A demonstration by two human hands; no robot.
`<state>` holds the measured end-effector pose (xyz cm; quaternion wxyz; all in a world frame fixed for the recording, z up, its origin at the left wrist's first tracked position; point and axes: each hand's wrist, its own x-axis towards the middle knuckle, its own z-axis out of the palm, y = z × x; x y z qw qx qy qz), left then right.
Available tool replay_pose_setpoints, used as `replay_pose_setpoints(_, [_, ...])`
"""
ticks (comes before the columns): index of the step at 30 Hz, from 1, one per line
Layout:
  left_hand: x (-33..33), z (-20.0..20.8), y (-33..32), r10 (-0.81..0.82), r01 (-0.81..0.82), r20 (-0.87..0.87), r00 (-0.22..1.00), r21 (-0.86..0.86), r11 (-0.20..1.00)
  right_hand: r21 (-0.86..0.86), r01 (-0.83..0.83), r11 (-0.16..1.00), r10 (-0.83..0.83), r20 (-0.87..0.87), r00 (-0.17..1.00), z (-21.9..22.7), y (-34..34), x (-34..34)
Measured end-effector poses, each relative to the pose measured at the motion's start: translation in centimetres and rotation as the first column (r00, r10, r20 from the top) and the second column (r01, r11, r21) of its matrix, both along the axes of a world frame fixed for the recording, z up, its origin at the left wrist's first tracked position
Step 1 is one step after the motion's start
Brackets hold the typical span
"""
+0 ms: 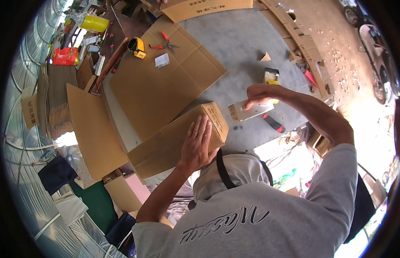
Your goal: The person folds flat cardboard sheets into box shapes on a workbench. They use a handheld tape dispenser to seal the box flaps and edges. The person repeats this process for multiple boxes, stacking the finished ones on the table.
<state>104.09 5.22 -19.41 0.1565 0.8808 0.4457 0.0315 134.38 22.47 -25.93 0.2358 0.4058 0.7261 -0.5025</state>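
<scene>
My left hand [196,144] lies on a long closed cardboard box [170,139], close to its right end. Its fingers are stretched flat over the top edge, and the thumb rests lower by the end face. To the right of the box, my right hand [259,95] is closed on a flat silvery piece [253,109] with a brown patch at its left end. Yellow parts show beside this hand, but I cannot tell whether they belong to that piece. A red-and-black handled tool [274,123] lies just below it on the grey tabletop [247,51].
A large creased cardboard sheet [165,86] carries red-handled pliers [165,41], a yellow-and-black tape measure [137,47] and a white paper slip [162,60]. Stacked cardboard [56,101] stands left. Another box [208,9] sits at the far edge; a motorbike [376,60] stands at right.
</scene>
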Motion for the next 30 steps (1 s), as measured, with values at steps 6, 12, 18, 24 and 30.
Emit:
replay_pose_setpoints(6, [-0.2, -0.5, -0.2, -0.023, 0.023, 0.02, 1.0, 0.013, 1.0, 0.085, 0.047, 0.995, -0.051, 0.043, 0.998, 1.6, -2.0, -4.2])
replay_pose_setpoints(12, [0.0, 0.4, -0.5, -0.076, 0.078, -0.032, 0.997, 0.055, 0.995, 0.107, -0.033, 0.994, 0.005, 0.253, 0.968, 4.4, -2.1, -8.8])
replay_pose_setpoints(18, [-0.3, 0.7, -1.2, -0.102, 0.113, -0.108, 0.989, 0.096, 0.989, 0.223, -0.153, 0.963, 0.062, 0.366, 0.928, 7.0, -3.8, -12.3])
replay_pose_setpoints(24, [-0.7, -0.1, -1.4, -0.098, 0.116, -0.11, 0.989, 0.17, 0.979, 0.345, -0.074, 0.936, -0.026, 0.276, 0.961, 5.0, -5.9, -11.6])
replay_pose_setpoints(30, [0.7, 1.4, -1.6, -0.08, 0.104, -0.121, 0.989, 0.207, 0.973, 0.401, 0.198, 0.894, -0.308, 0.233, 0.922, -2.0, -9.9, -9.1])
